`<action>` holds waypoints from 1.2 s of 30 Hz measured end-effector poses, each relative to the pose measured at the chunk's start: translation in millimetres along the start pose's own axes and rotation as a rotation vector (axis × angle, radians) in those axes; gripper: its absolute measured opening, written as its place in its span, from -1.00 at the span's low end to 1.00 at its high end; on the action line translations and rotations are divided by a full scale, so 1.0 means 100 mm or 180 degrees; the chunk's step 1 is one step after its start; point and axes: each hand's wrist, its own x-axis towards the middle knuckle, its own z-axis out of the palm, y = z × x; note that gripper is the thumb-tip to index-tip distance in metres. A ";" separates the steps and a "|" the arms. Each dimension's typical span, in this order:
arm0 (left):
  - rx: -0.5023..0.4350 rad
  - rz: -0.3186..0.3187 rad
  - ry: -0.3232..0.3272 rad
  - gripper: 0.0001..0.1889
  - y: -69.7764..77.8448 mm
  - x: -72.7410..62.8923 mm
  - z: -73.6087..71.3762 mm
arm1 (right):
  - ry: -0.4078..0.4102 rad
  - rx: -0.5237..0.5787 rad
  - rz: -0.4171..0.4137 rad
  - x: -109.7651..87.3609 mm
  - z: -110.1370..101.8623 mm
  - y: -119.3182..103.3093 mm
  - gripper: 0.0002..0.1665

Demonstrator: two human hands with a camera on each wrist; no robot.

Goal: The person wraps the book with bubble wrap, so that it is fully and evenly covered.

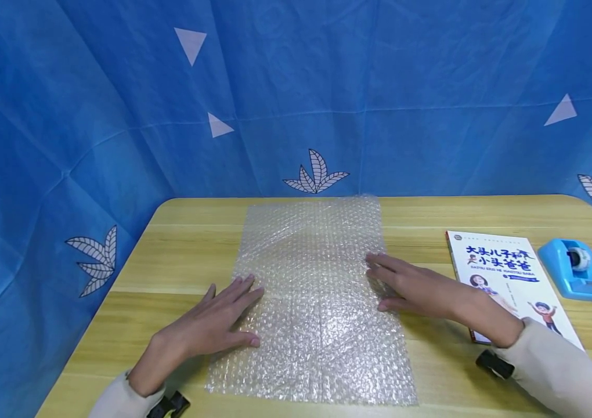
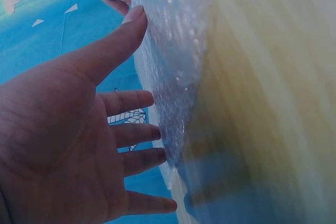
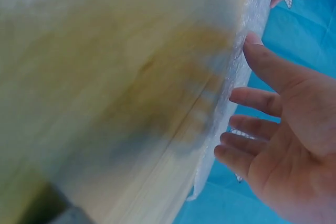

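Observation:
A sheet of clear bubble wrap lies spread flat on the wooden table, reaching its far edge. My left hand is at the sheet's left side, fingertips over its edge and fingers extended. On the opposite side, my right hand has its fingertips at the sheet's right edge. In the left wrist view, the left hand has its fingers spread beside the bubble wrap. The right wrist view shows the right hand with loosely extended fingers along the sheet's edge. Neither hand grips anything.
To the right lies a children's book with a white cover, partly behind my right forearm. Beside it stands a blue tape dispenser with a roll of tape. A blue cloth hangs behind the wooden table.

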 end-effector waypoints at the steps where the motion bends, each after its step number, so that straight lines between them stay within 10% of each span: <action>1: -0.0001 0.0006 0.0000 -0.07 0.00 0.00 0.00 | -0.0016 0.0042 -0.0002 0.01 0.00 0.00 -0.22; 36: -0.0096 0.0154 -0.0049 -0.10 0.00 0.00 -0.04 | 0.0075 0.0046 -0.0249 -0.11 0.02 -0.11 -0.38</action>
